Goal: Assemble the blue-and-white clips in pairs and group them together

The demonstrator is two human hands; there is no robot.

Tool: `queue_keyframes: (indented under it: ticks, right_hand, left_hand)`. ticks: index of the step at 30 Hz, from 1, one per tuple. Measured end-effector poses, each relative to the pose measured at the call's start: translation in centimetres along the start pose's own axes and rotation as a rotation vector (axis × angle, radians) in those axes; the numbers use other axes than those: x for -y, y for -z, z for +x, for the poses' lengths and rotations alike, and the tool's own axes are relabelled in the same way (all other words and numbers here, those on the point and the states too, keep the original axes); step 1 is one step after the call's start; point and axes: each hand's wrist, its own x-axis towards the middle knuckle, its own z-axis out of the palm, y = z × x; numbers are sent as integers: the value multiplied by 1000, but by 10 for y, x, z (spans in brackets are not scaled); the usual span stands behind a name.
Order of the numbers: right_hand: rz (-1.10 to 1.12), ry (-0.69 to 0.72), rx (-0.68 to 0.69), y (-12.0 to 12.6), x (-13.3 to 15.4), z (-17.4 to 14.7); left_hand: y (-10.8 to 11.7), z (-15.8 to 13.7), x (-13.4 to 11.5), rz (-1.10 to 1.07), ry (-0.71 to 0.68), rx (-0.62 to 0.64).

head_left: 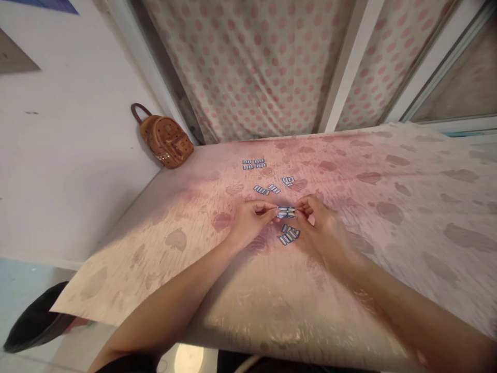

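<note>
Between my two hands is a small blue-and-white striped card (286,212), held just above the table. My left hand (254,217) is closed, pinching its left end between thumb and fingers. At the other end, the fingertips of my right hand (320,220) pinch it too. Right below lies a loose cluster of similar striped pieces (289,235), some overlapping. Beyond my hands are more such pieces: one group at the left (261,190), one in the middle (274,189) and one at the right (288,181). Their printing is too small to read.
Farther back, several striped pieces (254,164) lie in neat rows. A patterned cloth (388,207) covers the table. A brown mini backpack (166,141) leans at the back left corner by the wall. Behind the table hangs a polka-dot curtain (264,67). A black object (37,316) is at lower left.
</note>
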Motion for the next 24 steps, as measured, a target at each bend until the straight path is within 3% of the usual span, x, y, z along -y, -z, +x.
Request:
queue_keyframes:
  ticks: [8,16,24]
  right_hand:
    - [131,-142,0,7,0,6]
    - [229,-124,113,7,2,5]
    - [323,-93,153,4,0,2]
  left_hand:
    - [2,3,2,-30,30,-35]
    - [5,3,6,5,12,-17]
    - [4,1,-1,-140,132,-4]
